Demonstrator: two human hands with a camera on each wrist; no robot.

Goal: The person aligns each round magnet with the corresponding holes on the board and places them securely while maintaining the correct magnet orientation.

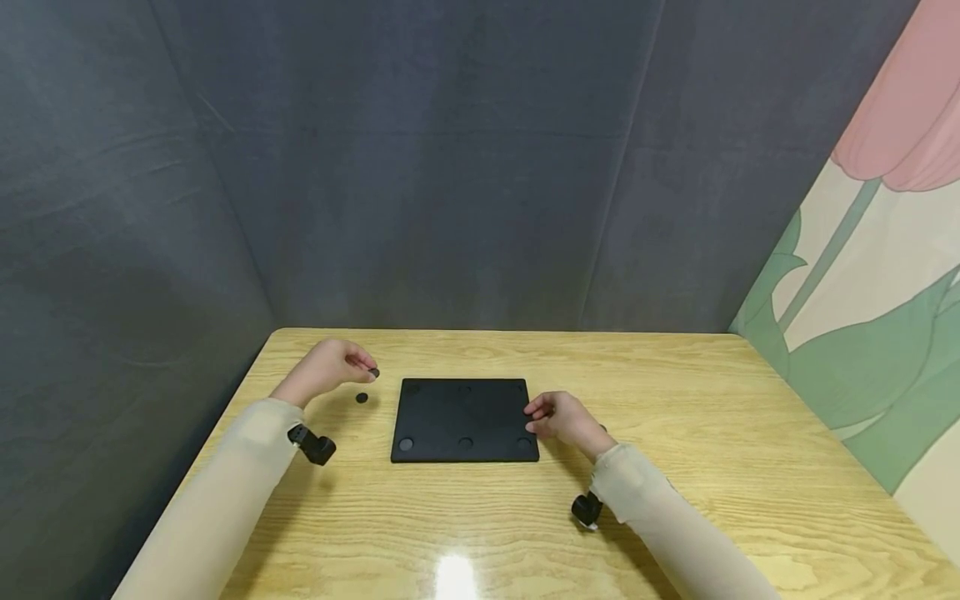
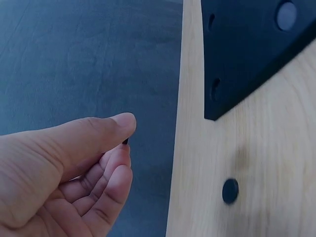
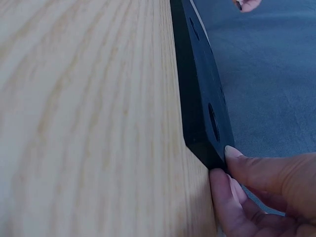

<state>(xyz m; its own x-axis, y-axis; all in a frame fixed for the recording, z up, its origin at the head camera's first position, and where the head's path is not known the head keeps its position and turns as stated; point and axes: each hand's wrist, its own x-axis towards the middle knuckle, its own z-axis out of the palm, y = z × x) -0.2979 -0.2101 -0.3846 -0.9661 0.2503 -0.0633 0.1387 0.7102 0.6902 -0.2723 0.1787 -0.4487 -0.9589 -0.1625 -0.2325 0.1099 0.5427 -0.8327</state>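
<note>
A flat black rectangular board (image 1: 465,408) with several round recesses lies on the table. Its near-left recess shows a greyer round surface (image 1: 406,444). Left of the board, my left hand (image 1: 333,367) is raised and pinches a small black disc (image 1: 374,372) between thumb and fingers; only a sliver of this disc (image 2: 125,141) shows in the left wrist view. Below that hand, a second black disc (image 1: 362,397) lies on the wood. At the board's right edge, my right hand (image 1: 564,419) grips it, thumb on top and curled fingers against the side.
The light wooden table (image 1: 675,392) extends around the board. A dark grey cloth (image 1: 450,167) hangs behind it and on the left. At the right stands a wall panel (image 1: 877,333) with a flower pattern. Both wrists wear small black cameras.
</note>
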